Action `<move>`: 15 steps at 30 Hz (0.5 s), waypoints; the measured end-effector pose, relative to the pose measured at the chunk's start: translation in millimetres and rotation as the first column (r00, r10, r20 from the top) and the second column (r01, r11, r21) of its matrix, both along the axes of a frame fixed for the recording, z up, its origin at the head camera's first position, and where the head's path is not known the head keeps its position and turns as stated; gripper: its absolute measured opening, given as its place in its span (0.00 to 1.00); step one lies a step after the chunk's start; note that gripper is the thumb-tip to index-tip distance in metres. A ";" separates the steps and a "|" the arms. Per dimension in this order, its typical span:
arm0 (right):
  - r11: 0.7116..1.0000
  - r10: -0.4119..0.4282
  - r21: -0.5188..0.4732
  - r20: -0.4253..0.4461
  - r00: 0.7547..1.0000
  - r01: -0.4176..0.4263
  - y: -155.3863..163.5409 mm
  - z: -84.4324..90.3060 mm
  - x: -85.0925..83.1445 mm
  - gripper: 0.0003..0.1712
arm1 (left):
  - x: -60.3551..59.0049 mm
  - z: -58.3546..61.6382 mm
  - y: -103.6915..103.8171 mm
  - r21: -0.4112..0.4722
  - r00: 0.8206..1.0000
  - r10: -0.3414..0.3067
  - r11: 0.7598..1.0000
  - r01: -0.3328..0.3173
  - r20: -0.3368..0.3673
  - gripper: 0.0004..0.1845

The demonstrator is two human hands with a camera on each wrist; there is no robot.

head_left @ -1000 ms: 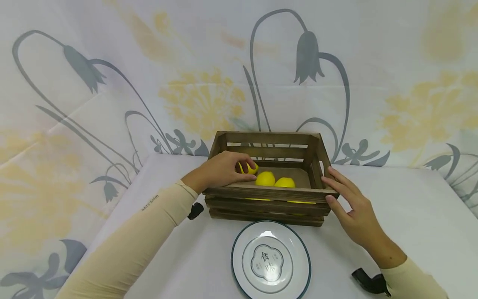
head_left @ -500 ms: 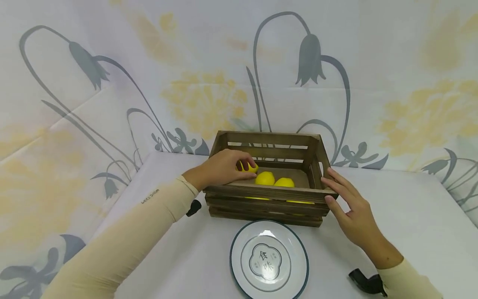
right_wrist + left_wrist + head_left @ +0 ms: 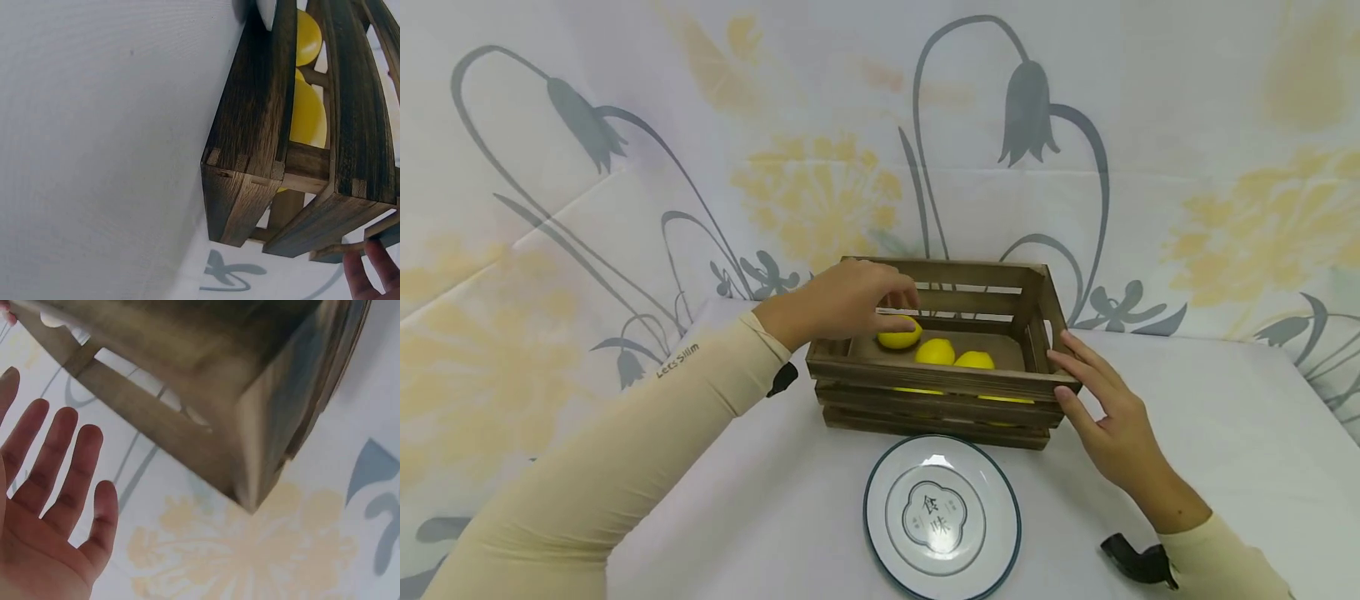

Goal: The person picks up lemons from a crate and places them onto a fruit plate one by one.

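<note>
A dark wooden slatted crate (image 3: 936,379) stands on the white table and holds three yellow lemons: one at the left (image 3: 900,335), one in the middle (image 3: 934,352), one on the right (image 3: 974,360). My left hand (image 3: 857,300) hovers over the crate's left end, just above the left lemon, holding nothing. In the left wrist view its fingers (image 3: 59,469) are spread straight beside the crate (image 3: 250,406). My right hand (image 3: 1093,396) rests with straight fingers against the crate's right front corner. The right wrist view shows the crate's end (image 3: 262,125), lemons (image 3: 309,112) inside and a fingertip (image 3: 369,275).
A white plate with a dark green rim (image 3: 880,475) lies on the table just in front of the crate. A flowered cloth hangs behind the table and covers it. The table's left edge runs close to my left forearm.
My left hand has let go of the lemon it held and has risen above the crate's left end. That lemon now lies on the crate floor. The right hand has stayed put.
</note>
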State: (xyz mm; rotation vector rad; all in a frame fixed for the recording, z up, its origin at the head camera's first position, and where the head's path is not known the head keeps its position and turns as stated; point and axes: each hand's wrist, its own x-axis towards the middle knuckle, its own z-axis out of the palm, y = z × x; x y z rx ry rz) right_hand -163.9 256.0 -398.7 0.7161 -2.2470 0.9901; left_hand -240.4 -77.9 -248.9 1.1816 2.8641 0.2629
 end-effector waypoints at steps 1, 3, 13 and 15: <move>1.000 -0.002 0.000 -0.009 1.000 0.002 0.3 -0.1 0.3 0.25 | -1.3 2.6 1.9 -0.008 1.000 -0.001 1.000 0.001 0.009 0.16; 1.000 -0.005 0.001 -0.017 1.000 0.005 0.9 -0.4 0.8 0.25 | -3.6 7.1 6.3 -0.019 1.000 0.000 1.000 0.000 0.028 0.16; 1.000 0.012 -0.018 -0.017 1.000 -0.013 1.1 -1.8 -0.3 0.26 | -17.4 18.1 31.8 -0.069 0.998 -0.035 0.997 0.039 0.060 0.18; 1.000 0.009 -0.016 0.001 1.000 -0.009 1.4 -2.7 -0.4 0.27 | -20.6 18.4 36.9 -0.073 0.997 -0.045 0.996 0.049 0.067 0.18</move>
